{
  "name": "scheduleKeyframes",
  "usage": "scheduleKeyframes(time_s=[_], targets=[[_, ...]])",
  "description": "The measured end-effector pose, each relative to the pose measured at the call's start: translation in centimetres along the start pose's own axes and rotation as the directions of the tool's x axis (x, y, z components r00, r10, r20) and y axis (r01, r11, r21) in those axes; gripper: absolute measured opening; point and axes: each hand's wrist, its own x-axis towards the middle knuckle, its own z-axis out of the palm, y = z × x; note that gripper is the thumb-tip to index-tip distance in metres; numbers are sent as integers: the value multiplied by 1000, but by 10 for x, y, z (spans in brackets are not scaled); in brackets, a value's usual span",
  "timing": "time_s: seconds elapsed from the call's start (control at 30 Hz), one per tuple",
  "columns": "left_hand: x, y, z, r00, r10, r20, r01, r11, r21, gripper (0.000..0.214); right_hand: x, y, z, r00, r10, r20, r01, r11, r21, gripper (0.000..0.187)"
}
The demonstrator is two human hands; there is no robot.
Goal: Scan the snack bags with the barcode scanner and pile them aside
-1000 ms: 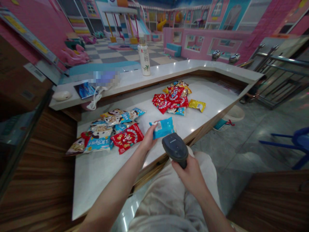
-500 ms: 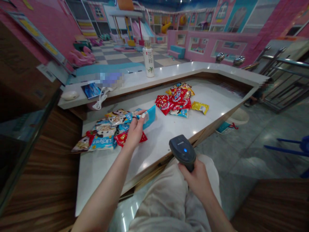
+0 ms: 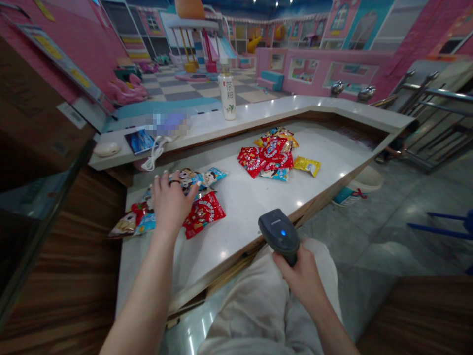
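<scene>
While a pink-walled indoor playground [image 3: 295,64] spreads out far beyond, a long white stone counter [image 3: 251,217] runs from near left toward far right, with a white bottle with a green label [image 3: 226,96] on its raised far ledge. Two heaps of foil snack packets lie on the lower surface: a red-and-yellow heap [image 3: 269,155] toward the far right and a blue-and-white heap [image 3: 207,177] at near left. The left hand [image 3: 170,207] is palm down over the near heap, fingers loosely spread and pinching nothing, their tips on or just above the packets. A red foil packet [image 3: 203,214] lies just right of that hand, its long axis tilted. Well apart, the right hand [image 3: 299,276] wraps the grip of a black barcode scanner [image 3: 279,231], its blue light lit
</scene>
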Motion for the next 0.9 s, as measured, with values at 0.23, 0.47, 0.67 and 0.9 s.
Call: scheduleKeyframes(time_s=[0.23,0.47,0.67,0.9], targets=[[13,97,85,930,330,164,-255,897,-361,69,2,7,-2,999,-6,-32,6,1000,4,16],[46,150,177,890,259,375,-208,963,-171,92,1,13,-5,999,20,-41,-20,1000,2,17],[54,146,196,891,235,388,-162,964,-211,77,3,13,-9,998,22,-51,-22,1000,-9,15],[11,127,165,940,269,209,-133,856,-500,61,1,11,-6,999,-3,-38,2,1000,-1,16]])
